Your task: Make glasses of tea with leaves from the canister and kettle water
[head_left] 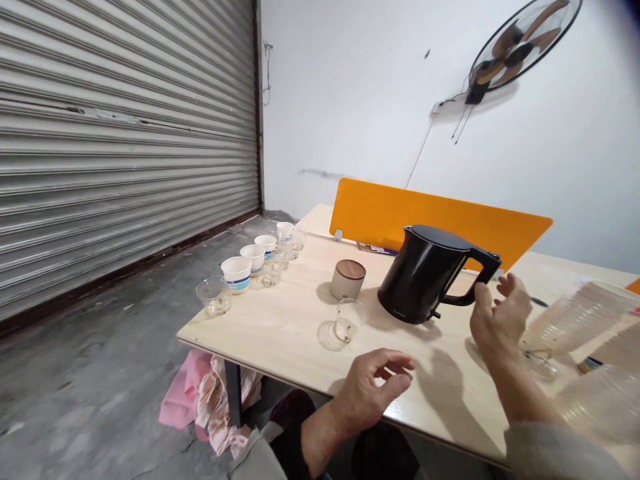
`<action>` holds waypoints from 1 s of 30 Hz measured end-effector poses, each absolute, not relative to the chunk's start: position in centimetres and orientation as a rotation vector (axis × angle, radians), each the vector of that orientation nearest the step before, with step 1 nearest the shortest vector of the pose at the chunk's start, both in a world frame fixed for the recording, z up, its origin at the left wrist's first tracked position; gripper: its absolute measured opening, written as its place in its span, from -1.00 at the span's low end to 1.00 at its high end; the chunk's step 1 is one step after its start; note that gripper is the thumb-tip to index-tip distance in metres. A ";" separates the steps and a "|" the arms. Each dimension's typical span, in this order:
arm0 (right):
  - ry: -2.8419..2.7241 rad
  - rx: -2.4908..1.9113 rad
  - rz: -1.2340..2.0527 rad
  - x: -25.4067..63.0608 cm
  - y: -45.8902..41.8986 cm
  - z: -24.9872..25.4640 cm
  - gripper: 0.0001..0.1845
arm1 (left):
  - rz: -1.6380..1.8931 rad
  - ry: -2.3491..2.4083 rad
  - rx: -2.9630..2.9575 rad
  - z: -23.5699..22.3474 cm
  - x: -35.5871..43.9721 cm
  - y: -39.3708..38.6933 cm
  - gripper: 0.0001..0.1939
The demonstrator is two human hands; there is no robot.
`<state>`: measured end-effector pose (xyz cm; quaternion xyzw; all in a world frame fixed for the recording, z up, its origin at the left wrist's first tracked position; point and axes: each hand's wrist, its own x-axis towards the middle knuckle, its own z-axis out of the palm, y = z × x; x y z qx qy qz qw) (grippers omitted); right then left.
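Observation:
A black electric kettle [417, 277] stands on the pale wooden table with its lid closed and its handle turned to the right. Beside that handle is my right hand [500, 317], fingers spread, holding nothing; whether it touches the handle I cannot tell. Over the table's front edge hovers my left hand [373, 387], fingers curved and apart from the thumb, with nothing in it. A clear plastic cup [351, 321] just beyond it has small dark bits at the bottom. Behind the cup sits a light-coloured canister [347, 283] with a brown wood-look lid.
Several white paper cups [237, 273] and clear cups [214, 297] line the table's left side. Stacks of clear plastic cups [580, 317] lie at the right. An orange divider [370, 208] stands behind the kettle. Pink cloth [185, 390] hangs or lies below the left corner.

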<state>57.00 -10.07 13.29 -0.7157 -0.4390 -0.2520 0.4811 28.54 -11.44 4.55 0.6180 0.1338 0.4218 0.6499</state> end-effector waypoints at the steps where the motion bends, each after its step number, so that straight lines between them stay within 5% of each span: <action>1: -1.083 -1.685 -0.629 55.6 -10.9 12.3 -0.29 | 1.008 0.307 1.413 4.7 27.3 -11.2 -0.66; 7: -1.437 -1.758 -0.240 47.9 -12.9 3.9 -0.41 | 1.501 0.972 1.642 3.2 20.2 -5.2 -0.60; 17: -1.977 -2.213 -0.101 42.7 -11.9 2.1 -0.19 | 0.500 1.552 2.614 1.5 20.7 -3.0 -0.33; 30: -2.055 -2.295 -0.080 41.9 -11.8 2.5 -0.06 | 0.236 1.510 2.623 2.3 20.7 -3.1 -0.22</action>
